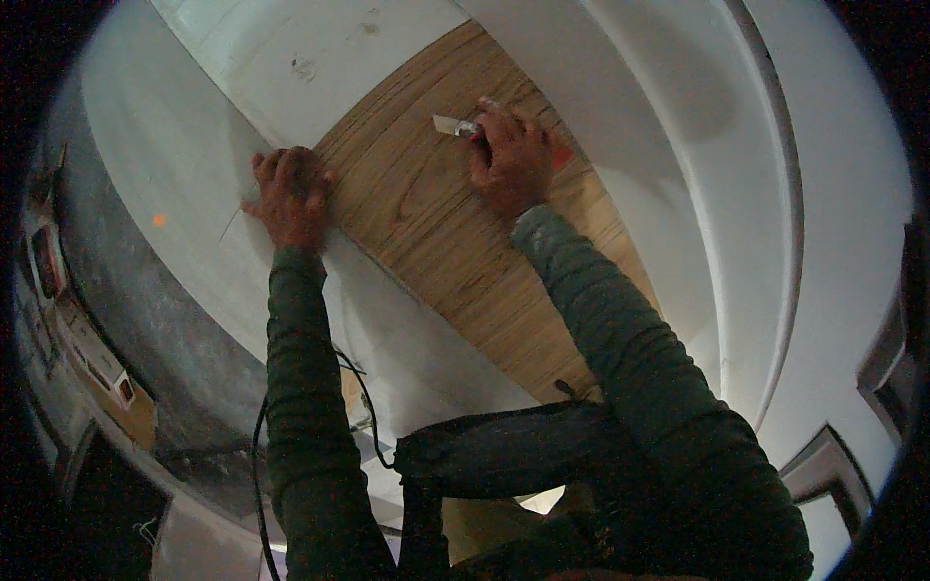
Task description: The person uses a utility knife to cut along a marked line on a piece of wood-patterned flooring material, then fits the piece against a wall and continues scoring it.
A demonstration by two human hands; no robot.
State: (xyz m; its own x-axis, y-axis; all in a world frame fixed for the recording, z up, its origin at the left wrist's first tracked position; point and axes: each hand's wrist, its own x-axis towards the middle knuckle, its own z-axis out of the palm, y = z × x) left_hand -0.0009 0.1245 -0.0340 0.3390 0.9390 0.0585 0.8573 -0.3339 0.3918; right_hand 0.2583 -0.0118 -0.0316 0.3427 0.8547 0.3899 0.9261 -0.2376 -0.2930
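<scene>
While our right grip (513, 163) is wrapped around the red-handled blade tool (449, 125), its pale tip juts leftward over the wood-grain panel (397, 208). We judge it light, stiff, sharp-edged, best held by the handle. Our left grip (294, 198), fingers spread, lies beside the panel's left edge.

A workshop or fit-out site is suggested by the blade (449, 125) held in the right grip (513, 160) and the wood-grain panel (436, 247) beneath.
</scene>
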